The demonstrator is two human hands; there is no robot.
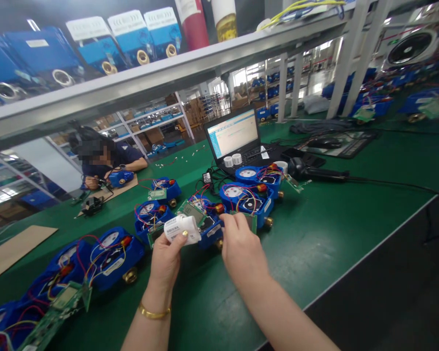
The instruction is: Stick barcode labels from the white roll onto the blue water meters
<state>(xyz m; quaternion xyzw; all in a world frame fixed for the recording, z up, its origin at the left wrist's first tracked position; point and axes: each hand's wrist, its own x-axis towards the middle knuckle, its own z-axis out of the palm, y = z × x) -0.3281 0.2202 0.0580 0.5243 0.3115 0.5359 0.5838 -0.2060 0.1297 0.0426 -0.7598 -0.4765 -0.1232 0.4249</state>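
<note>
On the bench: a smooth, glossy green worktop (296, 273).
Left hand (167, 256): thumb and fingers clamped on a curled white paper label strip (181, 229), barcode-printed, raised above the worktop.
Right hand (243, 243): fingers bent, close together; whether they grip anything cannot be told.
Rounded blue plastic meter (206, 240): between the hands, with thin coloured wires and a flat green circuit board (192, 213).
Just right: a matching blue plastic housing (265, 207) with a cylindrical brass fitting (268, 223).

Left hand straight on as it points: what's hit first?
The left hand, leading with the white labels it holds, would probably meet the green display board of the blue meter ahead; depth is unclear in this single view.
</note>
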